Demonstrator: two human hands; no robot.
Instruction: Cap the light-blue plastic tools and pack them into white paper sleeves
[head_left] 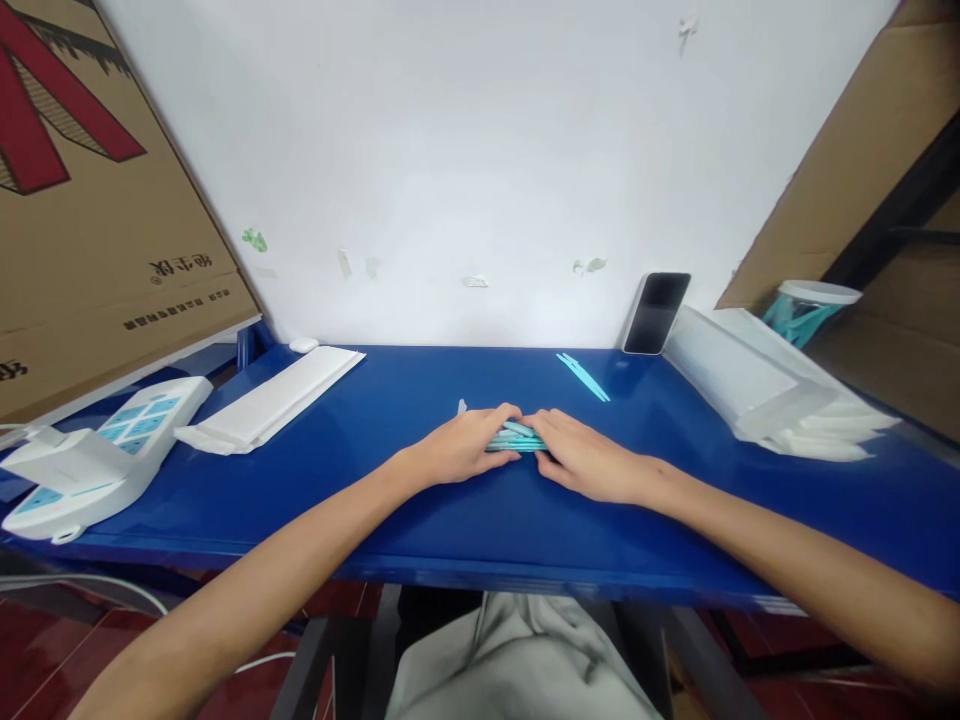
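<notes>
Above the middle of the blue table, a bundle of slim teal plastic sticks (517, 440) lies sideways between my two hands. My left hand (469, 444) closes round its left end, thumb on the near side. On the right end, my right hand (579, 455) grips with fingers on top and thumb below. The fingers cover both ends, so the exact shape of the pieces is hidden. A small pale tip (461, 407) sticks up behind my left hand. Farther back lie loose teal pointed sticks (583, 377), tweezer-like in outline, touched by neither hand.
Left on the blue table (420, 530) are a flat white packet (274, 400) and a power strip (142, 440) with a plugged-in adapter. A phone (658, 313) leans on the wall. At right stand a clear plastic box (742, 375), white packets (825, 435) and a lidded jar (806, 312).
</notes>
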